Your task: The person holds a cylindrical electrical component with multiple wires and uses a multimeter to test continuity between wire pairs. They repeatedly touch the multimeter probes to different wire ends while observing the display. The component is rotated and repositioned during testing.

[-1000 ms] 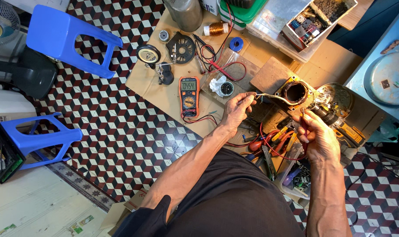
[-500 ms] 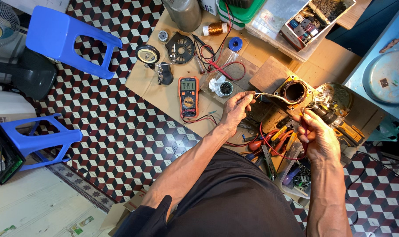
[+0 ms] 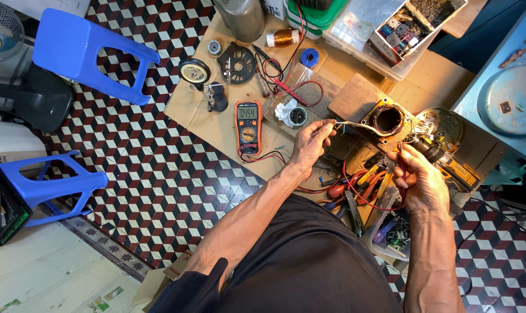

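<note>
My left hand (image 3: 313, 142) pinches a pale wire (image 3: 355, 123) that runs to a round motor stator (image 3: 387, 120) with copper windings, standing on a wooden block (image 3: 355, 99). My right hand (image 3: 419, 178) is closed on a red lead (image 3: 361, 194) just below and right of the stator. An orange multimeter (image 3: 247, 126) lies on the cardboard sheet (image 3: 205, 119) to the left of my left hand, its display lit.
Pliers and screwdrivers (image 3: 364, 179) lie between my hands. A copper wire spool (image 3: 283, 37), a blue tape roll (image 3: 311, 57), a fan part (image 3: 237, 62) and a parts tray (image 3: 411, 23) sit farther back. Two blue stools (image 3: 89, 49) (image 3: 48, 184) stand on the tiled floor at left.
Both hands stay at the stator with only slight shifts; my right hand has edged a little closer to it.
</note>
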